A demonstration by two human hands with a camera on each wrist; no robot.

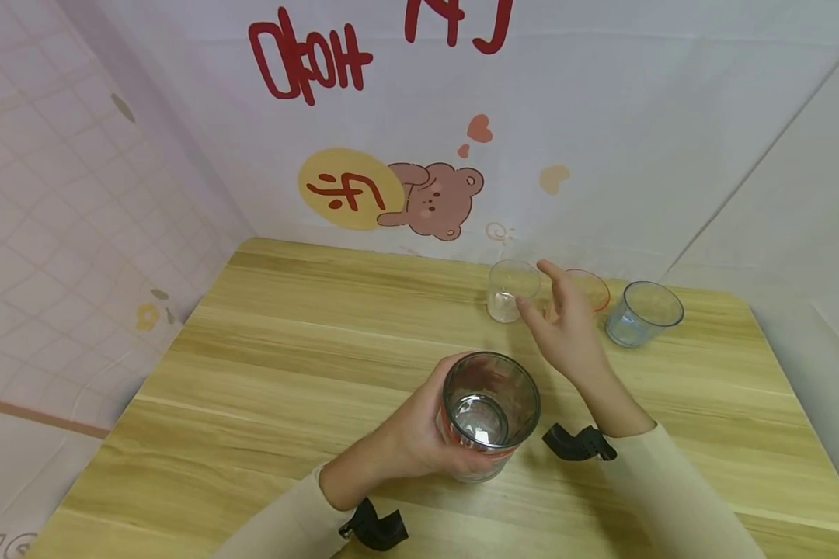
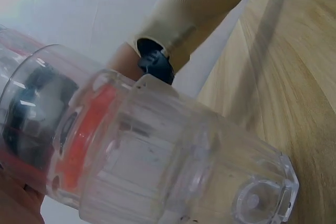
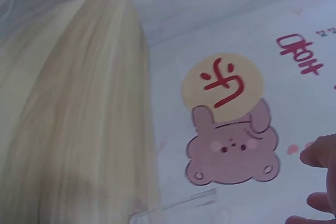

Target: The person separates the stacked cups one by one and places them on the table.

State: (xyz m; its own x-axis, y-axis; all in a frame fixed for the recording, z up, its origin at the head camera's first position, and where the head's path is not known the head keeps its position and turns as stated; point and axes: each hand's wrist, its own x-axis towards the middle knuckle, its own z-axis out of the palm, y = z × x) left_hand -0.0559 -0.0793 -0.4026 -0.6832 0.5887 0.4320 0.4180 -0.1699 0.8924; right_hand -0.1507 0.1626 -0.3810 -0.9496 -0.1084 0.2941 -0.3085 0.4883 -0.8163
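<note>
My left hand (image 1: 416, 431) grips a stack of nested glass cups (image 1: 491, 396), held over the near middle of the table. The uppermost cup has a dark grey rim; an orange-red band and a clear faceted base (image 2: 257, 198) show further down in the left wrist view. Fingers straight and spread, my right hand (image 1: 568, 334) reaches toward the back of the table and holds nothing. Its thumb overlaps a clear cup (image 1: 501, 309) in the head view. Behind the hand stands a cup with an orange-red rim (image 1: 597, 295), partly hidden. A blue cup (image 1: 628, 330) stands just right of it.
The light wooden table (image 1: 252, 349) backs onto a white cloth wall (image 1: 601, 101) printed with a bear and red lettering. Side cloths hang at left and right. Black mounts sit on both wrists.
</note>
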